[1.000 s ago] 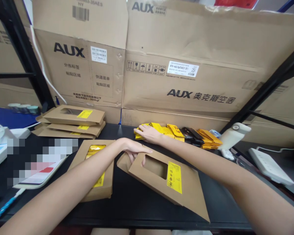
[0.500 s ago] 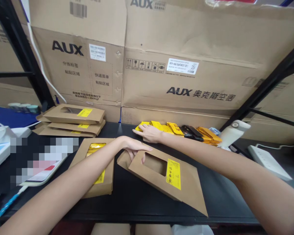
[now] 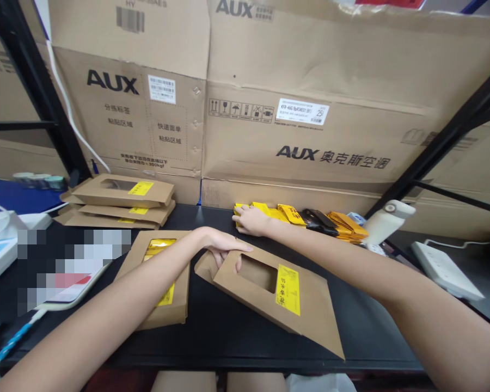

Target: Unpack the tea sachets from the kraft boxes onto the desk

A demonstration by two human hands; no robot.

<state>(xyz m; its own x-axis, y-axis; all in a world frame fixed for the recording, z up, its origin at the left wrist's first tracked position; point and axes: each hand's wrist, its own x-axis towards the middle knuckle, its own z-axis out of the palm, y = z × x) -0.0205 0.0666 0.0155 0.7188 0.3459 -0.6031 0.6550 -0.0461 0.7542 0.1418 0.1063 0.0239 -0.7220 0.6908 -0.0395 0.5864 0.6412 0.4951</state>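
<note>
My left hand (image 3: 224, 247) grips the open top end of an empty kraft paper pouch (image 3: 277, 296) with a window and a yellow label, which lies slanted on the black table (image 3: 228, 343). My right hand (image 3: 251, 220) rests on a row of yellow sachets (image 3: 281, 213) at the back of the table, its fingers curled over the leftmost ones. Left of the empty pouch lies a filled pouch (image 3: 161, 280) with gold packets showing through its window.
A stack of kraft pouches (image 3: 120, 201) sits at the back left. Black and orange sachets (image 3: 335, 222) continue the row to the right, beside a white bottle (image 3: 386, 220) and a white power strip (image 3: 445, 269). Large AUX cartons (image 3: 302, 109) wall the back. A phone lies at left.
My right hand has drawn the yellow sachets together and slid slightly right, its fingers curling over them. My left hand and the pouch stay put.
</note>
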